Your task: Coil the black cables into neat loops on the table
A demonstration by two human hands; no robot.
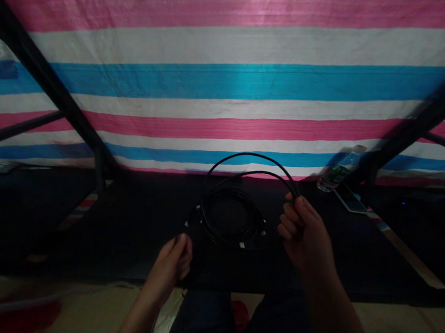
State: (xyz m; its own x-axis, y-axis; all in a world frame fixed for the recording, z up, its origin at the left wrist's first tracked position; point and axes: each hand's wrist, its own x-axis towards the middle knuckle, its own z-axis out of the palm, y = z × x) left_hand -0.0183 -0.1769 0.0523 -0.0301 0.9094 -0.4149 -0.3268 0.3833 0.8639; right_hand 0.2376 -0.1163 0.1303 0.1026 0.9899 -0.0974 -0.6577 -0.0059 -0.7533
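Note:
Both my hands hold a black cable (pixel 249 154) that arches up between them in loops. My right hand (pixel 301 225) is closed around it on the right, raised above the black table. On the left, lower and near the table's front edge, my left hand (pixel 177 258) is closed on the same cable. Between the hands a coil of black cables (pixel 228 234) lies on the table, with several small light-coloured connector ends showing around it. The picture is dark, so whether the held cable runs into the coil I cannot tell.
A clear plastic bottle (pixel 340 170) with a green label leans at the back right, with a phone (pixel 351 199) beside it. Dark metal frame bars (pixel 58 94) slope at both sides. A striped sheet (pixel 229 82) hangs behind the black table (pixel 136 231).

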